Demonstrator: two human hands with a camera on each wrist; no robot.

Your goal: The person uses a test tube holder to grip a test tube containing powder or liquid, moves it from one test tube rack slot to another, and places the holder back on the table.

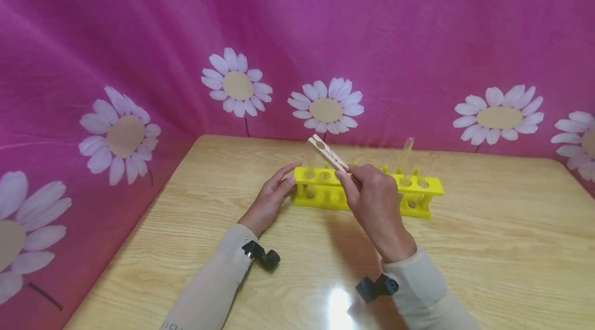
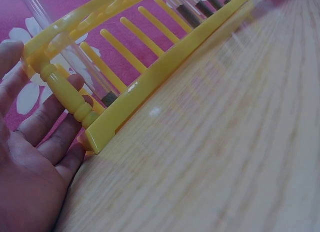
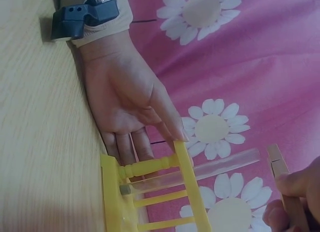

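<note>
A yellow test tube rack (image 1: 437, 185) stands on the table. My left hand (image 1: 269, 198) holds its left end, thumb at the top rail and fingers behind the end post (image 2: 65, 94). Between finger and thumb, my right hand (image 1: 378, 208) pinches a wooden test tube clamp (image 1: 328, 153), raised above the rack and slanting up to the left. In the right wrist view, the clamp's tip is just beyond the mouth of the leftmost glass test tube (image 3: 227, 163), apart from it. That tube stands in the end hole, with dark matter at its bottom.
More glass tubes stand toward the rack's right end, one tube (image 1: 408, 150) rising higher. Several yellow pegs (image 2: 132, 44) line the rack. Behind the wooden table (image 1: 502, 247) hangs a pink cloth (image 1: 400, 35) with daisies. Each sleeve carries a small black camera (image 1: 262, 256).
</note>
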